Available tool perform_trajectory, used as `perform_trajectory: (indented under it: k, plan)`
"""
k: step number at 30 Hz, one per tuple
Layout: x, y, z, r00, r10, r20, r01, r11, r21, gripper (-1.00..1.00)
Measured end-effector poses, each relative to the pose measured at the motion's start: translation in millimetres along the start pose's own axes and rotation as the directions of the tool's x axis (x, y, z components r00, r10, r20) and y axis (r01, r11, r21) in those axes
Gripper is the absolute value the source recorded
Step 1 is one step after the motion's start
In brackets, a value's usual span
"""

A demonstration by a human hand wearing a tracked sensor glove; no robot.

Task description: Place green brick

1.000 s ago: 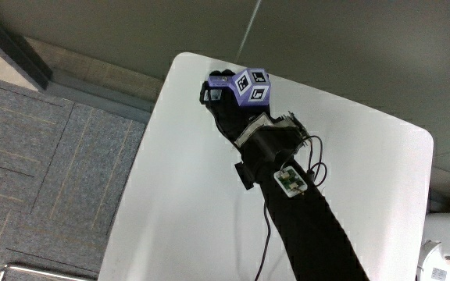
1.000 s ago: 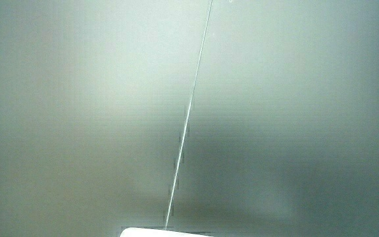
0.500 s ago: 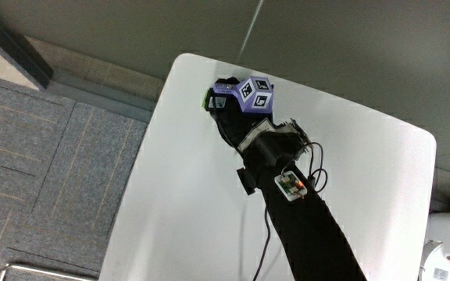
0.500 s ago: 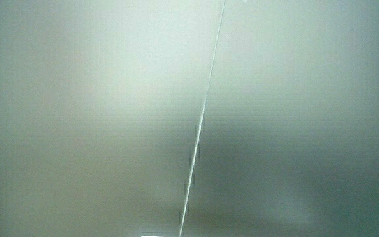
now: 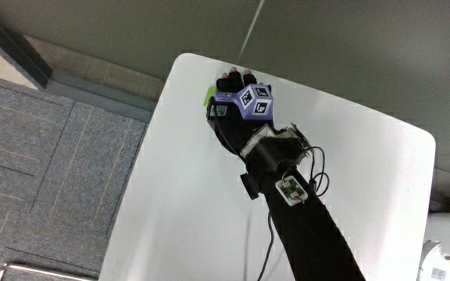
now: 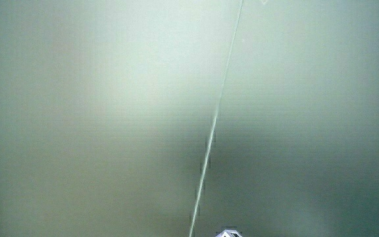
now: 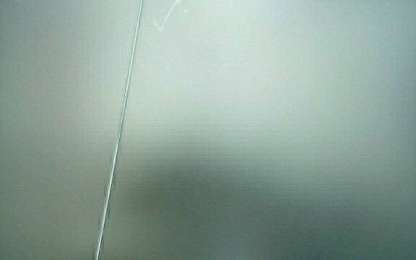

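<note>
The green brick [image 5: 208,100] now shows as a sliver on the table [image 5: 178,179], at about nine o'clock from the hand [image 5: 237,109], near the table's edge. Half a second ago the fingers [image 5: 233,76] curled around it; now they stretch apart, empty. Placement looks done. Both side views show only pale wall.

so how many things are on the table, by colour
green brick: 1, a sliver showing at the table's edge beside the hand
other colours: 0 visible
total: 1
The side views show only a pale wall; the hand may hide more.
</note>
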Motion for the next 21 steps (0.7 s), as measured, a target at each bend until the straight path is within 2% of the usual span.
perform_trajectory:
  k: [7, 8, 10, 13, 15, 17, 20, 21]
  plan:
    - [5.5, 2, -1.0, 1.000, 0.001, 0.010, -0.001, 0.9998, 0.021, -1.00]
    - [7.2, 2, -1.7, 1.000, 0.009, -0.008, -0.009, 0.9999, 0.014, -1.00]
    - [6.5, -3, 0.0, 1.000, 0.028, -0.013, -0.027, 0.9985, 0.047, -1.00]
    - [16.2, 0, -7.9, 0.999, 0.044, -0.029, -0.043, 0.9985, 0.036, -1.00]
    - [13.4, -10, -1.7, 0.996, 0.078, -0.034, -0.075, 0.9950, 0.065, -1.00]
    - [17.9, -11, -2.8, 0.995, 0.093, -0.042, -0.089, 0.9919, 0.090, -1.00]
    - [21.6, -16, -4.2, 0.994, 0.111, -0.012, -0.109, 0.9893, 0.097, -1.00]
    - [23.7, -18, -5.6, 0.990, 0.136, -0.030, -0.132, 0.9865, 0.096, -1.00]
